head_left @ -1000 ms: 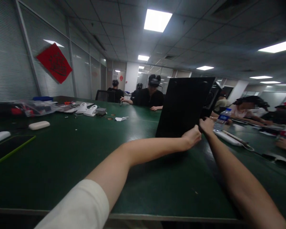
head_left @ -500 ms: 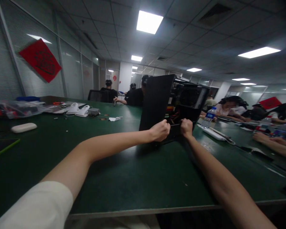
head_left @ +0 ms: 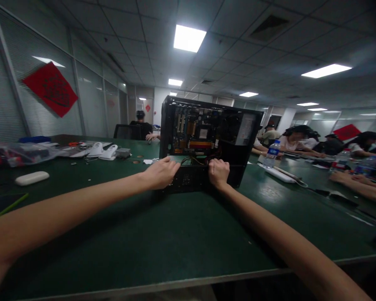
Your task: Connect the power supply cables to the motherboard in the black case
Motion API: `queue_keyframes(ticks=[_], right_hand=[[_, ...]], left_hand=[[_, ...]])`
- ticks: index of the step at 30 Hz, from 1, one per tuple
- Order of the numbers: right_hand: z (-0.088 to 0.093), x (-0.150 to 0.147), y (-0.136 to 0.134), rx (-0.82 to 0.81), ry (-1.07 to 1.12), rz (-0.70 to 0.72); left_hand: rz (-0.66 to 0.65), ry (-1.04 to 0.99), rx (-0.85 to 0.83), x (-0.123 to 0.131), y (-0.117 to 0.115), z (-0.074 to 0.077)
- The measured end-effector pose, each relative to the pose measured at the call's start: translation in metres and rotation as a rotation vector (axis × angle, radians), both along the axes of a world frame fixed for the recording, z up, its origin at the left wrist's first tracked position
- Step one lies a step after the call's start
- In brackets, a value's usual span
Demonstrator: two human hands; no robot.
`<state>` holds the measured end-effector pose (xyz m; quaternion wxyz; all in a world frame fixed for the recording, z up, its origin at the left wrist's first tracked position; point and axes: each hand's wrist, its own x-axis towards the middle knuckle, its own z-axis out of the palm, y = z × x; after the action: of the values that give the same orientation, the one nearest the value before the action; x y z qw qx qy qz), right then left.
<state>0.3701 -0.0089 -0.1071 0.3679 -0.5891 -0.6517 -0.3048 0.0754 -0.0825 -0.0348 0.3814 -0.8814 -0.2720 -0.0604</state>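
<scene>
A black computer case [head_left: 247, 146] stands upright on the green table [head_left: 175, 234] in front of me, its open side facing me. Inside show a motherboard [head_left: 197, 131] with cards and coloured cables. My left hand [head_left: 161, 172] lies on the lower left edge of the case, fingers curled over the frame. My right hand [head_left: 218, 172] grips the lower frame near the middle, fingers closed round the edge. Both arms reach straight out across the table.
A white oblong item [head_left: 31, 178] and clear bags of parts [head_left: 21, 151] lie at the left. White devices [head_left: 104, 151] sit further back. A water bottle [head_left: 272, 153] and a white power strip [head_left: 277, 174] stand right of the case. Other people sit around the table.
The case has turned, so its closed black side panel swung away and the open interior now faces me. Both hands stayed on its lower edge.
</scene>
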Motion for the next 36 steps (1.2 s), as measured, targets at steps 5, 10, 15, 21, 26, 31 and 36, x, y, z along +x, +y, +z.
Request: queue_keyframes(ticks=[5,10,15,21,26,31,36], right_hand=[[0.009,-0.061,-0.031,-0.026,0.032,0.123],[0.017,-0.109,-0.055,-0.073,0.054,0.203],[0.022,-0.147,-0.071,-0.120,0.079,0.236],[0.030,-0.173,-0.088,-0.190,0.053,0.278],[0.033,-0.164,-0.092,-0.213,-0.127,0.307],[0.042,-0.154,-0.090,-0.307,-0.330,0.311],[0.048,-0.153,-0.084,-0.368,-0.378,0.300]], left_hand=[[0.129,-0.039,-0.087,-0.053,-0.015,0.010],[0.273,-0.041,-0.190,-0.094,-0.029,0.022],[0.325,-0.045,-0.245,-0.130,-0.034,0.027],[0.455,-0.020,-0.261,-0.151,-0.049,0.033],[0.493,0.005,-0.303,-0.145,-0.056,0.039],[0.519,0.015,-0.351,-0.128,-0.046,0.041],[0.409,-0.141,-0.459,-0.095,-0.022,0.031]])
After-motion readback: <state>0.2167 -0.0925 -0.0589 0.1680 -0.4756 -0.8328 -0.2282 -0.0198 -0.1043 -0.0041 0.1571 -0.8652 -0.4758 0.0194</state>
